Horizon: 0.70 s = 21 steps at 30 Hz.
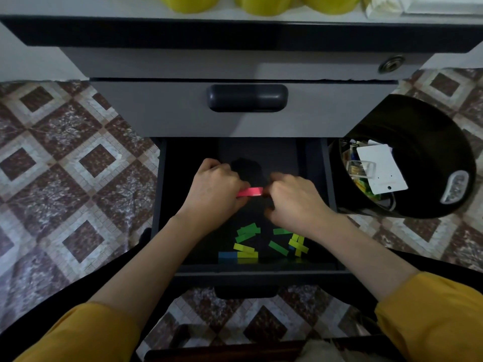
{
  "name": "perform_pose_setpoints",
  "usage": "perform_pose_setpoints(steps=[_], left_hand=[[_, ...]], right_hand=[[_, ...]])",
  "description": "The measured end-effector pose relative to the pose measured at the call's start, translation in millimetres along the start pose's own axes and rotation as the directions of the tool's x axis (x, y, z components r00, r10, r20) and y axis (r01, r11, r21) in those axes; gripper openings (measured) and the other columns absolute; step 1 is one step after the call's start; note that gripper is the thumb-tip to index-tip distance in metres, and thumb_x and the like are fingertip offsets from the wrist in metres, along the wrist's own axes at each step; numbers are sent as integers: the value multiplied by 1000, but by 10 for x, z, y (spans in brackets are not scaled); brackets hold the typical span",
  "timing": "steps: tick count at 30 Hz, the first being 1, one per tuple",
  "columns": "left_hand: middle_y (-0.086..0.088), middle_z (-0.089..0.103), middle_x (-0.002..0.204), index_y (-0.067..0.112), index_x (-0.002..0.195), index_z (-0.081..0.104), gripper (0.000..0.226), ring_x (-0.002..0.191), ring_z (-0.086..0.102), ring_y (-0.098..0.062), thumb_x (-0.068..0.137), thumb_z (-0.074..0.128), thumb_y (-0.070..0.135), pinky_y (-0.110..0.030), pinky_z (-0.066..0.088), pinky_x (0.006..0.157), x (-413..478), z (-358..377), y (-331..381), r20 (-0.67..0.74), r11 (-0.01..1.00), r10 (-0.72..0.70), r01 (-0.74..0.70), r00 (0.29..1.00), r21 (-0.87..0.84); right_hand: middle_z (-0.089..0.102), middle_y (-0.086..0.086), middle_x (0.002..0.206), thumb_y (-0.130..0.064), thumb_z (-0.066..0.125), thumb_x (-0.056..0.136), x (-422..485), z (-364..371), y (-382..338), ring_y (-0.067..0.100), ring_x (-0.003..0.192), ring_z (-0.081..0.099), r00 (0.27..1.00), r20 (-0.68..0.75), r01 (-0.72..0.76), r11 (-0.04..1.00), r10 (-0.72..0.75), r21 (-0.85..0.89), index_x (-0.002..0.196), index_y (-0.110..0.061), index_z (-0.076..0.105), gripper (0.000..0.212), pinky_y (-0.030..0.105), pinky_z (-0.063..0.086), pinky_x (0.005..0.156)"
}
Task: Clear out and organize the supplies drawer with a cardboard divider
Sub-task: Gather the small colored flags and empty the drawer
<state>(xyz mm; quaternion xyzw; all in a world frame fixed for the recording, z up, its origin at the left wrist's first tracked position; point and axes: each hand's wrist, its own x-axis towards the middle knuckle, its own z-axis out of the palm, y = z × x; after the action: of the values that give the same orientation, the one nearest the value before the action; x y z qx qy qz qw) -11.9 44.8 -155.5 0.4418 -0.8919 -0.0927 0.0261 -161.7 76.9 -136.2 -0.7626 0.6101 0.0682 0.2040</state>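
Note:
The dark lower drawer (329, 189) is pulled out below me. My left hand (214, 189) and my right hand (295, 197) meet over its middle, both pinching a small stack of pink sticky flags (251, 191) held level between them. Loose green sticky flags (248, 231), yellow sticky flags (298, 244) and a blue sticky flag (227, 255) lie scattered on the drawer floor near its front wall. No cardboard divider is in view.
A black bin (423, 142) stands on the patterned floor to the right of the drawer, holding a white card (381, 168) and mixed small supplies. The closed upper drawer's handle (247, 97) is above my hands. Yellow-green containers (264, 3) sit on the desktop.

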Motion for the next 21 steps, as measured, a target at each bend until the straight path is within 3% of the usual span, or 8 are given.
perform_pose_setpoints(steps=[5,10,12,15,21], left_hand=[[-4,68,66,18,76,75,8,73,65,-26,76,71,24,-39,42,84,-4,-3,-30,8,1000,5,-5,1000,19],[-1,65,56,18,65,73,18,61,64,-24,71,63,32,-39,47,76,1,8,-29,-33,999,17,-18,999,-32],[-3,69,66,17,74,75,21,72,65,-26,78,64,35,-39,43,84,8,1,-31,-39,997,-10,7,999,-77],[0,70,96,24,102,71,27,101,58,-20,90,54,41,-32,27,98,12,-21,-19,53,997,-39,42,998,-60],[6,65,101,35,109,66,25,105,52,-14,91,52,43,-27,25,99,57,-141,3,110,997,-61,65,992,-37]], right_hand=[[45,-3,93,-27,60,86,25,-21,49,18,82,49,998,-58,-26,999,28,31,108,-13,64,26,28,39,69],[58,-4,114,-32,58,89,29,-9,38,17,102,57,980,-200,51,982,-13,183,120,-20,62,33,30,43,84],[60,-2,111,-28,58,90,36,41,46,18,99,58,975,-222,74,975,-27,208,117,-18,64,29,31,45,84],[64,2,105,-23,60,89,43,95,78,19,92,61,967,-249,115,960,-50,254,112,-13,67,26,31,47,80],[68,11,94,-10,67,83,-2,86,90,24,80,65,922,-373,231,920,-103,317,106,-4,70,24,34,54,75]])
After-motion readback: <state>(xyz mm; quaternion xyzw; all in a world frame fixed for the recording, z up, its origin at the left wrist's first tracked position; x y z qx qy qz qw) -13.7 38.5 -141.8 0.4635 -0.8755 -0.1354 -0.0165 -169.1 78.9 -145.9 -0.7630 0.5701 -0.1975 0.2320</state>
